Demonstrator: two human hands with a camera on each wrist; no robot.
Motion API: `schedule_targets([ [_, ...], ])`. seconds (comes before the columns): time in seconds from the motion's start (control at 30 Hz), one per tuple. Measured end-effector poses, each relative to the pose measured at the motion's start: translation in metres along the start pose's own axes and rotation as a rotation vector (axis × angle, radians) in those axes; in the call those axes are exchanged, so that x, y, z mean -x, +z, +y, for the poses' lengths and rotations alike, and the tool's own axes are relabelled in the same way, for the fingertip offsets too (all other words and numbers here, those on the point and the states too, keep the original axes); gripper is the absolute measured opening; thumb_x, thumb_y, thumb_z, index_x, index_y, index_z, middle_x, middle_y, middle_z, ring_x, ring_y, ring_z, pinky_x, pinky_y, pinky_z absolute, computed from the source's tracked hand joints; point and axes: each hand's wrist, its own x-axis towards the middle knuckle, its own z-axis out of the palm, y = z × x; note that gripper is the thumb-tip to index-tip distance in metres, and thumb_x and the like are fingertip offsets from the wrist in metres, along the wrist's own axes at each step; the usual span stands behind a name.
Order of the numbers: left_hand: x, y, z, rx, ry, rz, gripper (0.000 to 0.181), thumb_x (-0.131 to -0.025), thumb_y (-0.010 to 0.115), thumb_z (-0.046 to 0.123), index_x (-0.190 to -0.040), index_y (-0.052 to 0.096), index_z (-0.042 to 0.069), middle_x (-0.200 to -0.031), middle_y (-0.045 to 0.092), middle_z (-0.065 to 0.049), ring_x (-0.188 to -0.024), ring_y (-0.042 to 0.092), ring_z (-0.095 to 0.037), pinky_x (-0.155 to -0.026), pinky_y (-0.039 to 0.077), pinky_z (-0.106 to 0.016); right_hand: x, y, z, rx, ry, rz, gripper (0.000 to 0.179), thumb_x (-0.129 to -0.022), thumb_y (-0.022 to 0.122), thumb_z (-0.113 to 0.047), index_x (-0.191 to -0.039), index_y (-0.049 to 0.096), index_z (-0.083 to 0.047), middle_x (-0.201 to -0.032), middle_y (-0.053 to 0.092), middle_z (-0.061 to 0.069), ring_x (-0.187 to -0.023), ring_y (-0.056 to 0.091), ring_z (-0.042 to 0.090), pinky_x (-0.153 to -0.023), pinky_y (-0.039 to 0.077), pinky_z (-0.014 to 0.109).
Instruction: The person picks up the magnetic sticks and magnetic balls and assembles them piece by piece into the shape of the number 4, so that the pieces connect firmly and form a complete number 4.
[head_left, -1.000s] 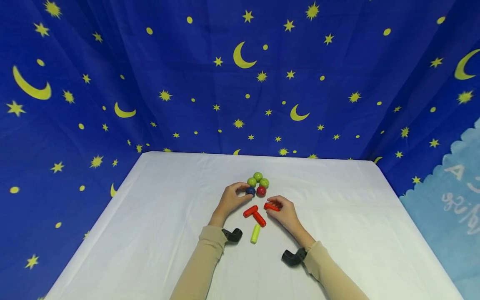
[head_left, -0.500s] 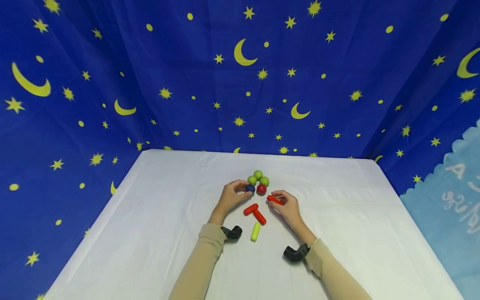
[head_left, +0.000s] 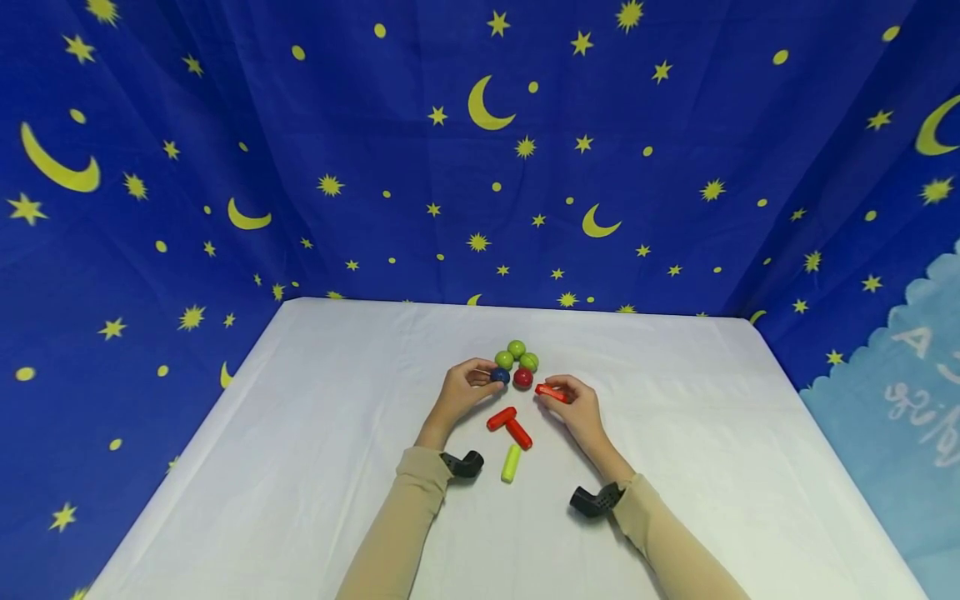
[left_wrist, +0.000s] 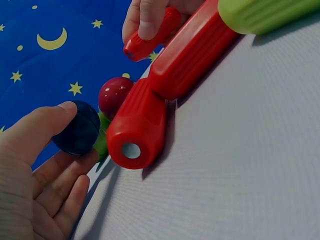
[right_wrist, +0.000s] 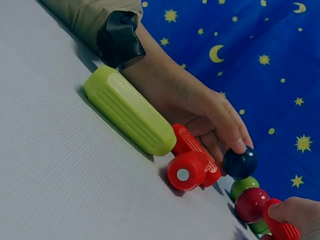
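Note:
My left hand (head_left: 459, 395) pinches a dark blue ball (left_wrist: 79, 129) between thumb and fingers, at the front left of a ball cluster. A glossy red ball (head_left: 522, 378) sits just right of it, with green balls (head_left: 517, 349) behind. In my right hand (head_left: 579, 410) is a red magnetic building stick (head_left: 552, 393), pinched with its tip close to the red ball. Whether tip and ball touch cannot be told. Nearer me, a ribbed red stick (head_left: 501, 418) with a silver disc in its end meets another red stick (head_left: 519, 434).
A yellow-green stick (head_left: 510, 463) lies on the white tablecloth (head_left: 360, 400) between the forearms. Black curved mounts (head_left: 462, 465) are strapped at both wrists. A blue curtain (head_left: 375, 150) with moons and stars surrounds the table's back and sides.
My right hand has carried its red stick forward and slightly right, closer to the red ball's level. The left hand keeps its hold on the blue ball, nearly still.

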Motion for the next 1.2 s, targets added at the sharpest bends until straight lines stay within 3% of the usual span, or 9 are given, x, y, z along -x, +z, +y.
schedule_targets([
  [0.07,0.003,-0.002,0.008,0.005,0.0,-0.012,0.034,-0.082,0.072,0.006,-0.111,0.062,-0.009,-0.111,0.064,-0.027,-0.097,0.064,-0.036,-0.085,0.055,-0.031,0.001,0.0,-0.004,0.003,0.0,0.01,0.031,-0.081,0.072,-0.001,-0.108,0.063,0.011,-0.103,0.066,0.027,-0.082,0.059,0.001,-0.072,0.047,0.009],
  [0.3,0.003,-0.003,0.009,0.042,-0.019,-0.02,0.035,-0.081,0.073,0.006,-0.111,0.063,-0.008,-0.111,0.064,-0.025,-0.095,0.064,-0.029,-0.085,0.054,-0.028,-0.002,0.001,-0.005,-0.032,0.017,0.029,0.027,-0.082,0.07,-0.001,-0.107,0.064,0.008,-0.104,0.066,0.027,-0.084,0.059,0.002,-0.074,0.047,0.009],
  [0.57,0.002,-0.003,0.009,0.064,-0.015,-0.043,0.036,-0.081,0.073,0.005,-0.113,0.061,-0.009,-0.113,0.063,-0.027,-0.1,0.062,-0.039,-0.086,0.054,-0.026,-0.012,0.003,0.0,-0.064,-0.006,0.034,0.026,-0.081,0.071,0.0,-0.105,0.065,0.009,-0.103,0.065,0.029,-0.082,0.059,0.002,-0.073,0.047,0.009],
  [0.93,0.001,-0.003,0.009,0.07,-0.012,-0.053,0.035,-0.081,0.073,0.006,-0.112,0.062,-0.008,-0.109,0.065,-0.027,-0.097,0.063,-0.037,-0.084,0.054,-0.025,-0.02,0.007,0.004,-0.106,0.005,0.025,0.026,-0.082,0.071,-0.002,-0.105,0.064,0.009,-0.103,0.064,0.029,-0.081,0.058,0.001,-0.073,0.048,0.01],
  [1.2,-0.001,-0.001,0.005,0.119,-0.018,-0.084,0.034,-0.081,0.073,0.003,-0.111,0.062,-0.01,-0.109,0.064,-0.029,-0.089,0.063,-0.018,-0.082,0.054,-0.022,-0.021,0.009,0.005,-0.159,0.009,0.006,0.027,-0.082,0.072,-0.003,-0.105,0.064,0.008,-0.102,0.065,0.023,-0.082,0.06,0.0,-0.074,0.049,0.012],
])
